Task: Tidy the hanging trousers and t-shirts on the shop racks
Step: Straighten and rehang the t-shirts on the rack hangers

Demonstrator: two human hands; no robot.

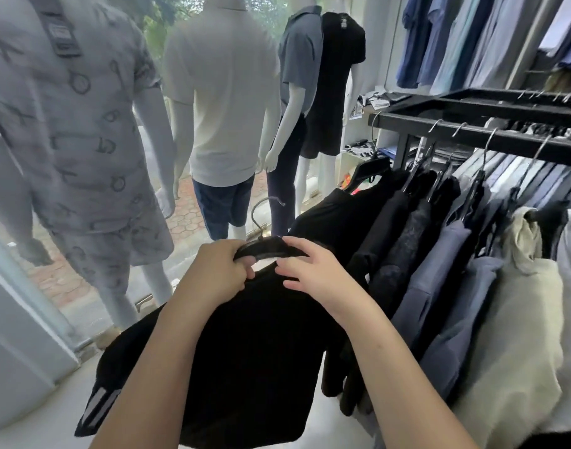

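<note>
Head cam feed here, starting closest to the lens. Both forearms come up from the bottom of the frame and meet dead centre on one black t-shirt [245, 351], which drapes down toward the lower left.

The left hand [219, 270] has its fingers curled tight round the left end of the black hanger [268, 246], with a bit of collar bunched in too. The right hand [313, 270] is looser: index hooked over the hanger's right arm, thumb tucked at the neckline, the other fingers splayed on the fabric. So the shirt sits right under and between both hands, and the hanger's hook [264, 209] pokes up just above them into free air. It's not on any bar.

As for progress, I'd call it early or mid. This one's off the rack and being squared up on its hanger, and it has yet to go back.

To the right, the row of dark, navy and beige garments [439, 270] hangs bunched and a bit slumped under the black rack rail [472, 137], so plenty is left there. Past that, a higher row of blue shirts [456, 37] fills the upper right, and dressed mannequins [222, 92] stand across the upper left and centre by the window.
</note>
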